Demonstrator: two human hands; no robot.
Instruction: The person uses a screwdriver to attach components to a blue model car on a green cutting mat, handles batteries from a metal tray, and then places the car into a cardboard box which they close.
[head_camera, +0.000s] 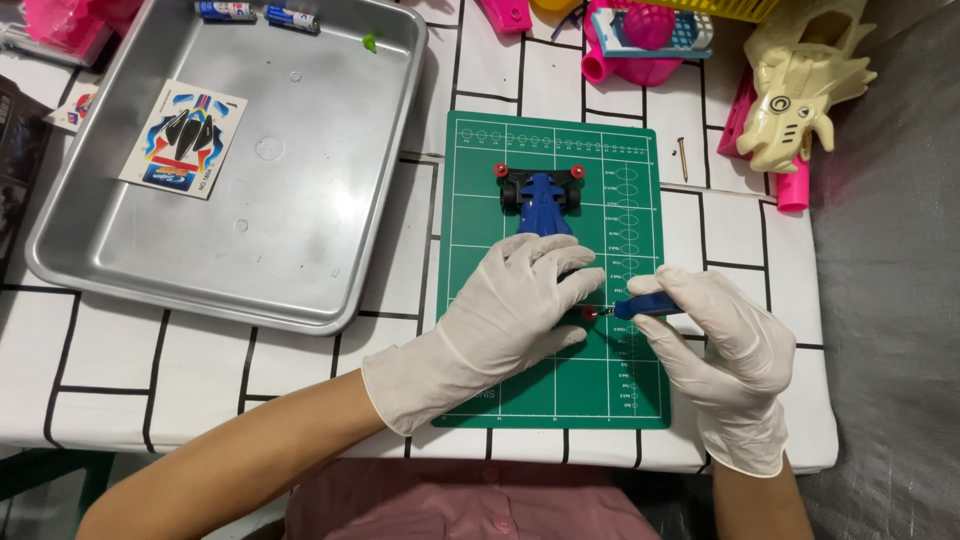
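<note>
right hand: gloved, near right of the green cutting mat, closed on a small blue screwdriver whose tip points left at a red roller.
left hand: gloved, fingers spread and pressed flat over the near end of the blue toy race car; nearer to the car.
car axis: runs near to far up the mat, the far end with its red rollers clear of the hand.
metal tray: far left, holding a sticker sheet and batteries.

You have one rectangular white sticker sheet, blue, black and orange car graphics, lying tilted in the metal tray.
</note>
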